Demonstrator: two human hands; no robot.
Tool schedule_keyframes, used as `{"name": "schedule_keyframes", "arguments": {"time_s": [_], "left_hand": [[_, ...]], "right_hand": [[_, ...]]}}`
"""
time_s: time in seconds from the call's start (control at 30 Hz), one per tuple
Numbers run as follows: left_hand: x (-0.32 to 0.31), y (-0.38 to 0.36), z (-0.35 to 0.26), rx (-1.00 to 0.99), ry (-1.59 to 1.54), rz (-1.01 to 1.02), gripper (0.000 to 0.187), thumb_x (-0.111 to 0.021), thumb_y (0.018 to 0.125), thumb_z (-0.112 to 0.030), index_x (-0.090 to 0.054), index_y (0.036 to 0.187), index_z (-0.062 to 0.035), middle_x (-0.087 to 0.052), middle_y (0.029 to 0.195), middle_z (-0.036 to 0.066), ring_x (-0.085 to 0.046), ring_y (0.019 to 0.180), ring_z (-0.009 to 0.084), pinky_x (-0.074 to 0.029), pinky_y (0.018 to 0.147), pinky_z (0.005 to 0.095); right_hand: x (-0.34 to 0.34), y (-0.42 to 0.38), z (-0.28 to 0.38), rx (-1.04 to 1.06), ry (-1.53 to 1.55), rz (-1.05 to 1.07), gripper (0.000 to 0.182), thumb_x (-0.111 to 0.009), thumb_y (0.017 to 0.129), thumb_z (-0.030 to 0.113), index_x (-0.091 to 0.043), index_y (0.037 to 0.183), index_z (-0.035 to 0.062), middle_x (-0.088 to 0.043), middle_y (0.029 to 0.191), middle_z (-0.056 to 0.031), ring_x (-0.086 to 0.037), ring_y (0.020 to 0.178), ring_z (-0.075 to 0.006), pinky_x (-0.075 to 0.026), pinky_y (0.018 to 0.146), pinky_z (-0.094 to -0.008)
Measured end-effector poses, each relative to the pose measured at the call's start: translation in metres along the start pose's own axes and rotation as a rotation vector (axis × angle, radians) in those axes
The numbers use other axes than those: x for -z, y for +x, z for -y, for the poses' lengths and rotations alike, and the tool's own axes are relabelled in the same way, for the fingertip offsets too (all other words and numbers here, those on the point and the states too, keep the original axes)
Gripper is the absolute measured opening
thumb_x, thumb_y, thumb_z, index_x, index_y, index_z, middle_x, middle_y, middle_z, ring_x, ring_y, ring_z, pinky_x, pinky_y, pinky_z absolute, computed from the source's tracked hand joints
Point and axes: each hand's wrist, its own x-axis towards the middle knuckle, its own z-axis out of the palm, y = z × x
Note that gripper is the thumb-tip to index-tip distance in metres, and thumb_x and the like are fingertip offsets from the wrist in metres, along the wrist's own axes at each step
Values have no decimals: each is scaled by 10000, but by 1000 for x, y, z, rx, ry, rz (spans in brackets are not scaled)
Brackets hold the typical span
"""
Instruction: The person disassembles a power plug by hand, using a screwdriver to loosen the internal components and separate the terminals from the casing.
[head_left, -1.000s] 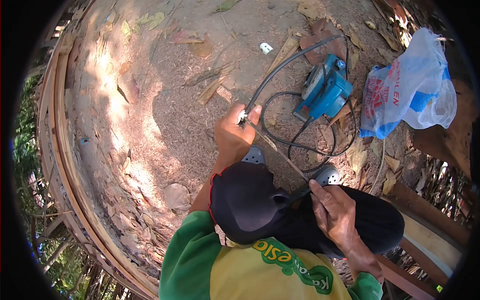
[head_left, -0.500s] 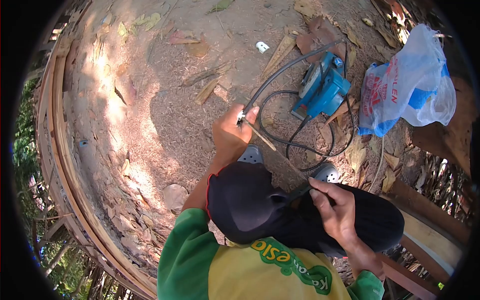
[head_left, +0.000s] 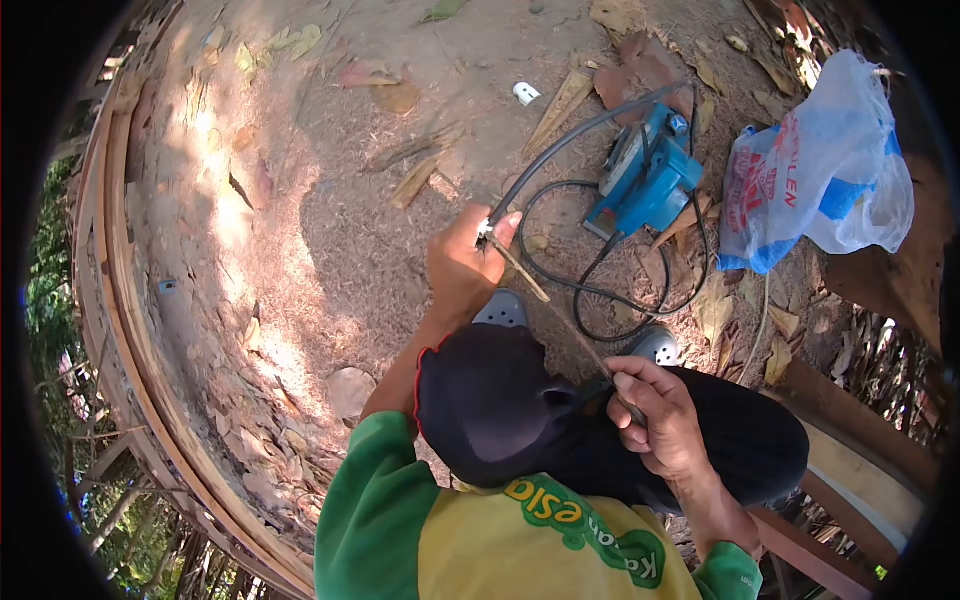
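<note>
Left hand: the left hand [head_left: 462, 268] is closed around the end of a black cable [head_left: 560, 150], pinching it between thumb and fingers out in front of the raised left knee.
Right hand: the right hand [head_left: 655, 420] is closed on the near end of a thin stick-like tool [head_left: 560, 318], gripping it just above the right thigh.
Tool: it runs slantwise between the two hands, its far tip touching the cable end at the left thumb; whether it is a blade or a strip of wood cannot be told.
Cable: from the left hand it rises up and to the right toward a blue power tool [head_left: 645, 180], which lies on the ground well beyond both hands; a second loop of cord curls on the ground between the power tool and the feet.
Ground: bare earth [head_left: 330, 200] strewn with sawdust, dry leaves and wood slivers.
Plastic bag: a white and blue plastic bag [head_left: 820, 160] lies to the right of the power tool, apart from it.
Feet: grey clogs [head_left: 655, 345] show beneath the tool's span, one beside each knee.
Timber: curved wooden planks [head_left: 130, 330] edge the ground on the left.
</note>
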Motion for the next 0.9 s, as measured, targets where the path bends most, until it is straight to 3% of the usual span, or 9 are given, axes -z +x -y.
{"name": "schedule_keyframes", "arguments": {"time_s": [0.03,0.13,0.23,0.27,0.47,0.57,0.67,0.77,0.9], "left_hand": [[0,2,0,7,-2,12,254,-733,891,-274,-636,881,-40,-583,611,120,-533,520,217,-420,511,336],[5,-1,-1,47,2,30,283,-740,887,-311,-663,909,-39,-593,614,102,-533,552,154,-434,541,320],[2,-1,-7,82,-20,20,276,-739,888,-309,-668,904,-43,-596,616,87,-529,560,139,-427,542,309],[-2,-3,-3,91,-42,24,274,-739,888,-309,-669,902,-44,-598,617,82,-527,563,136,-424,543,305],[-1,-6,-1,114,-37,36,278,-739,889,-319,-674,905,-49,-600,619,70,-517,576,118,-416,545,293],[1,-4,-3,125,-19,45,281,-737,891,-317,-673,910,-43,-596,618,67,-512,579,113,-419,548,292],[1,-3,-5,117,-29,39,293,-738,890,-314,-668,915,-31,-590,617,63,-510,580,111,-422,551,291],[2,-3,-8,112,-99,38,295,-753,879,-297,-654,911,-21,-594,638,49,-516,601,101,-428,562,280],[0,-2,-5,105,-183,44,233,-777,855,-211,-634,901,-32,-601,687,6,-517,645,78,-433,591,257]], "right_hand": [[-1,1,1,-10,28,0,261,-619,914,3,-605,1174,15,-549,729,16,-449,558,-44,-324,450,-216],[4,6,-17,383,-475,-95,358,-632,868,-48,-611,1219,24,-567,734,-13,-489,552,-81,-378,455,-245],[9,10,-18,1129,-1201,-126,479,-630,813,-100,-611,1270,42,-573,734,-53,-530,551,-133,-446,497,-285],[8,3,-18,1035,-1250,-133,545,-610,786,-126,-609,1300,57,-568,723,-84,-569,573,-183,-495,548,-308],[8,8,-16,911,-935,-97,359,-575,879,-58,-653,1223,8,-628,750,-73,-560,585,-120,-463,567,-257],[7,8,-20,672,-710,-89,257,-561,957,57,-667,1173,-33,-646,780,-51,-546,598,-81,-420,567,-215],[-2,1,-10,386,-551,-120,289,-567,984,132,-642,1200,-46,-623,761,-26,-509,572,-58,-378,525,-194],[-2,0,3,103,-153,-40,313,-605,969,133,-617,1236,-31,-606,740,-26,-456,535,-42,-344,483,-191],[3,-2,3,194,-290,-73,259,-606,940,78,-619,1182,-11,-593,739,-21,-460,545,-51,-369,494,-198]]}}
